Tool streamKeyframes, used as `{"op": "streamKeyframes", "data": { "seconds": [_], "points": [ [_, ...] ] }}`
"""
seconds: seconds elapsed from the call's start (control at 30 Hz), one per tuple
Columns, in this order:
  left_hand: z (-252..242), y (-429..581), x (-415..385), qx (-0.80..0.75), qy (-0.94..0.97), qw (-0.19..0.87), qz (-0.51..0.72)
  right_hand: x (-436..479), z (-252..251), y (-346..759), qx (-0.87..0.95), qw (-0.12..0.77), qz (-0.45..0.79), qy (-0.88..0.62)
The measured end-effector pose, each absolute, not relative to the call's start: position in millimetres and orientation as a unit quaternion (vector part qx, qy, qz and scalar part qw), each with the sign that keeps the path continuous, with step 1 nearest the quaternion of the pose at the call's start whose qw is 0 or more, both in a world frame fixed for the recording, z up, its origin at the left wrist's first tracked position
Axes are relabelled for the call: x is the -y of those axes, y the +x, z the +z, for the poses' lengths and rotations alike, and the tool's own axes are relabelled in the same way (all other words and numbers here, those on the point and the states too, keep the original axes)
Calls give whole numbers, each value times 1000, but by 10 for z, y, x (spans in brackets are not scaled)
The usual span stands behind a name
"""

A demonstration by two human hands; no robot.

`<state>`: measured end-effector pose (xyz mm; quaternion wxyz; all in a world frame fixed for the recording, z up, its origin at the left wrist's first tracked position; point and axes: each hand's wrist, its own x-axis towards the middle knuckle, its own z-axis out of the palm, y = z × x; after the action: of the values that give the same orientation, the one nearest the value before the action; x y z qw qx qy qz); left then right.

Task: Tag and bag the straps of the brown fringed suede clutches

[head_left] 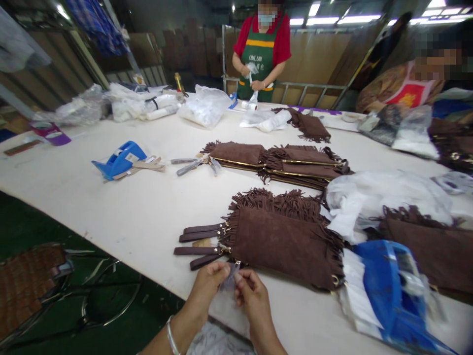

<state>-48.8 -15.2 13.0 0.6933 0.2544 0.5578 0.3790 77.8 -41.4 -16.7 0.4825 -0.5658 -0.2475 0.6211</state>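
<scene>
Both of my hands pinch a small clear plastic wrapper (pixel 229 280) at the table's near edge. My left hand (pixel 209 286) grips its left side, and my right hand (pixel 253 298) grips its right side. The wrapper's top meets a metal fitting at the lower left corner of a brown suede fringed bag (pixel 284 246). That bag lies on top of a stack, with fringe spreading at its far side and right end. Several dark wrist straps (pixel 201 236) stick out leftward from the stack on metal clasps. Whatever sits inside the wrapper is hard to make out.
More fringed bags with gold zips (pixel 240 154) lie beyond. Blue tape dispensers stand at left (pixel 127 158) and near right (pixel 391 291). Plastic bags (pixel 388 197) are heaped at right. A co-worker in a green apron (pixel 258 59) stands across the table; another person sits at right.
</scene>
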Motion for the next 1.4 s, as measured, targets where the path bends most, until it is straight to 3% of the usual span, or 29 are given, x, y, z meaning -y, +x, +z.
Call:
{"op": "streamKeyframes", "data": {
  "seconds": [0.27,0.67,1.4],
  "points": [
    [-106,-477,108,-615,260,627,401,446,-186,800,234,486,625,-565],
    [104,-481,111,-613,323,605,391,437,-190,804,271,462,630,-562],
    [208,-362,256,-548,247,661,449,434,-123,745,172,512,640,-546]
  ]
}}
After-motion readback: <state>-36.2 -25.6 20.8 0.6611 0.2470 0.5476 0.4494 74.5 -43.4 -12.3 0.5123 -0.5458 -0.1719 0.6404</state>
